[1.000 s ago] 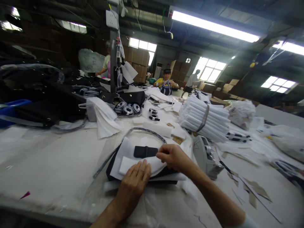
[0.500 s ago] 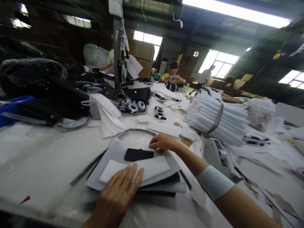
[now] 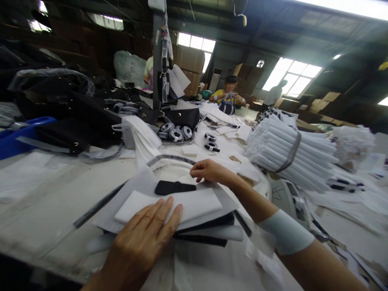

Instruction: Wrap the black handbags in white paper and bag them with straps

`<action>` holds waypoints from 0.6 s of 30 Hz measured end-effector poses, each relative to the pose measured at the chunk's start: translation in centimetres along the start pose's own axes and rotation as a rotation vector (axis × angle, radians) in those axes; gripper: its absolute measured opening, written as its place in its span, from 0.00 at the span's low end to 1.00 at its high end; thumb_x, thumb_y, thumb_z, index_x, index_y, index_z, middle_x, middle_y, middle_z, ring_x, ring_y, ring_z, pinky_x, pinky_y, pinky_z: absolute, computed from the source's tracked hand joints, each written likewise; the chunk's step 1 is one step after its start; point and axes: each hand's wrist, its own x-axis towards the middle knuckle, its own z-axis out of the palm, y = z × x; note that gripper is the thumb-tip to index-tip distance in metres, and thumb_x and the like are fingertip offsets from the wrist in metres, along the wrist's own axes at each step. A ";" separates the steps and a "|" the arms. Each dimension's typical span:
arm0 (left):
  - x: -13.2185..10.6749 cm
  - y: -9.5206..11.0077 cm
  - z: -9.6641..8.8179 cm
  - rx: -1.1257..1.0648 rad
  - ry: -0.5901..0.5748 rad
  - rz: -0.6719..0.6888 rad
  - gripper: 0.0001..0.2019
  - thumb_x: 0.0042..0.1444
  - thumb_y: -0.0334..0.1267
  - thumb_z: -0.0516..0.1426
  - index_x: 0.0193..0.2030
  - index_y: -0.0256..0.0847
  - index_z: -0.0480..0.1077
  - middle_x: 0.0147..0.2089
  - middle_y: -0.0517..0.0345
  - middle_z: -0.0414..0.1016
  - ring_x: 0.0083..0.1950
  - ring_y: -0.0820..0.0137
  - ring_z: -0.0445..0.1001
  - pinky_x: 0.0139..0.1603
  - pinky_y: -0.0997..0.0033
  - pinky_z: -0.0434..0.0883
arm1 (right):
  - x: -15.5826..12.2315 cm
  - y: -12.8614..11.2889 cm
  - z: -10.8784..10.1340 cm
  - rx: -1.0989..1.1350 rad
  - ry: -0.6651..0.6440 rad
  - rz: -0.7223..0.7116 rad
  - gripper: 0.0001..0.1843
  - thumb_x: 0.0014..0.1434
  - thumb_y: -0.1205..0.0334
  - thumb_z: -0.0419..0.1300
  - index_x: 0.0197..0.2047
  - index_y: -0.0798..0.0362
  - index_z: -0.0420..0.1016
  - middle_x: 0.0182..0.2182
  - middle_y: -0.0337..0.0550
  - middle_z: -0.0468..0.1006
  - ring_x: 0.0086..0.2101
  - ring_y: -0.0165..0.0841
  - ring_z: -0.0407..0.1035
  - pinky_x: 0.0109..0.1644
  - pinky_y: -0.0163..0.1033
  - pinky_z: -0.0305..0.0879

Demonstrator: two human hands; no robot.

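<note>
On white pad [image 3: 197, 204], left hand [image 3: 142, 232] flat, fingers [image 3: 173, 221] parted; right hand [image 3: 211, 171] curled (pinch unclear).

One head-worn camera supplied the view. It faced forward and downward over the worktable [image 3: 81, 186]. The left hand [image 3: 145, 230] and right hand [image 3: 210, 171] lay near the lens; a window [image 3: 297, 74] stood far off, toward the upper right.

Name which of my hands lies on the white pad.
Your left hand, palm down on the pad; your right hand is off it, curled near the black piece.
</note>
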 end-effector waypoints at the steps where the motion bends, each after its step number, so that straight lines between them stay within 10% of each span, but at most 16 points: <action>1: -0.9 0.2 0.2 -0.007 -0.012 -0.015 0.22 0.66 0.28 0.44 0.62 0.46 0.67 0.61 0.55 0.73 0.59 0.65 0.73 0.65 0.62 0.62 | 0.2 0.3 0.7 -0.021 -0.014 0.038 0.05 0.57 0.61 0.63 0.35 0.53 0.78 0.28 0.38 0.80 0.28 0.27 0.74 0.27 0.26 0.63; 8: -6.0 2.2 1.6 0.030 -0.070 -0.008 0.22 0.67 0.30 0.44 0.63 0.45 0.66 0.62 0.56 0.72 0.62 0.64 0.71 0.70 0.62 0.55 | 2.3 3.1 2.8 -0.121 -0.021 0.279 0.08 0.57 0.58 0.64 0.32 0.55 0.76 0.26 0.43 0.81 0.21 0.29 0.72 0.23 0.30 0.65; 18: -3.6 0.0 -0.1 0.023 -0.086 -0.012 0.23 0.67 0.30 0.45 0.64 0.51 0.65 0.61 0.58 0.72 0.60 0.66 0.73 0.66 0.64 0.61 | 6.1 2.9 3.1 -0.307 -0.054 0.352 0.21 0.51 0.46 0.68 0.22 0.56 0.75 0.17 0.47 0.77 0.20 0.35 0.72 0.22 0.34 0.66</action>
